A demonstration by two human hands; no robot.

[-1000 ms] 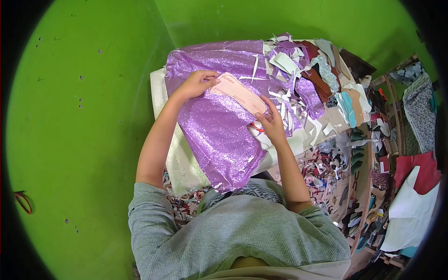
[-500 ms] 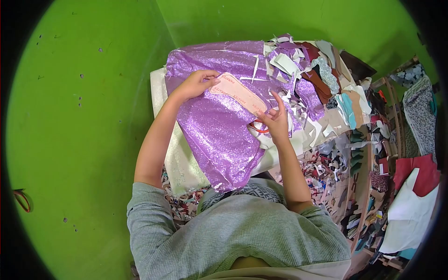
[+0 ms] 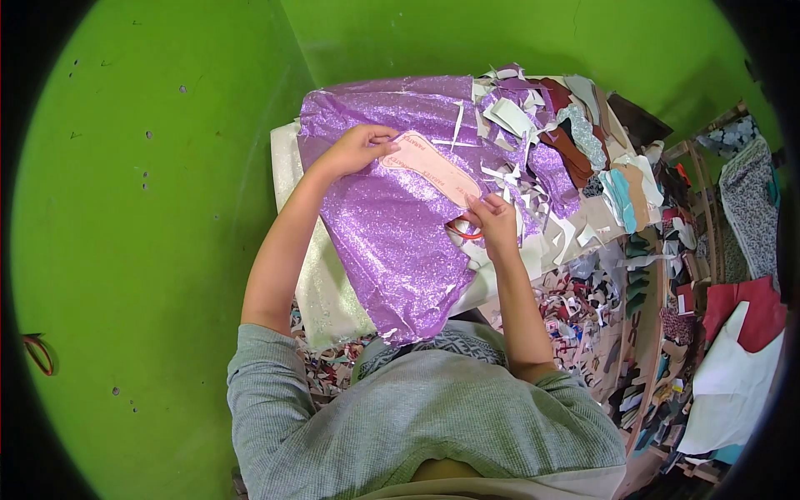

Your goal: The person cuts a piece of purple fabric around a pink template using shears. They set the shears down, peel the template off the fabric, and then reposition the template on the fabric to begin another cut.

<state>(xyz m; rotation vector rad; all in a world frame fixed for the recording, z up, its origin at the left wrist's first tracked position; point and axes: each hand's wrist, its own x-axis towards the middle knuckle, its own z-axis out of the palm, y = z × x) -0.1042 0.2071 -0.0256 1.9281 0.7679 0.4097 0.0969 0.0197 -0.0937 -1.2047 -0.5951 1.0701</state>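
Note:
A pale pink insole-shaped piece [image 3: 431, 169] with red lettering is held between my two hands over purple glitter fabric [image 3: 392, 237]. My left hand [image 3: 367, 148] pinches its upper left end, thumb on top. At the lower right end, the fingers of my right hand [image 3: 495, 220] close on its edge. Just left of the right hand shows a red-orange scissor handle [image 3: 464, 231]; the rest of the scissors is hidden. The glitter fabric drapes over the table's near edge toward my lap.
White and purple offcuts [image 3: 512, 117] lie heaped at the table's right, beside brown pieces [image 3: 568, 158] and teal pieces [image 3: 618, 198]. Scraps [image 3: 575, 308] cover the floor below. A wooden rack [image 3: 704, 208] with fabric stands at right. Green walls [image 3: 167, 250] border the left and back.
My right hand's raised fingers have folded down onto the end of the pink piece. The piece and my left hand have shifted slightly right.

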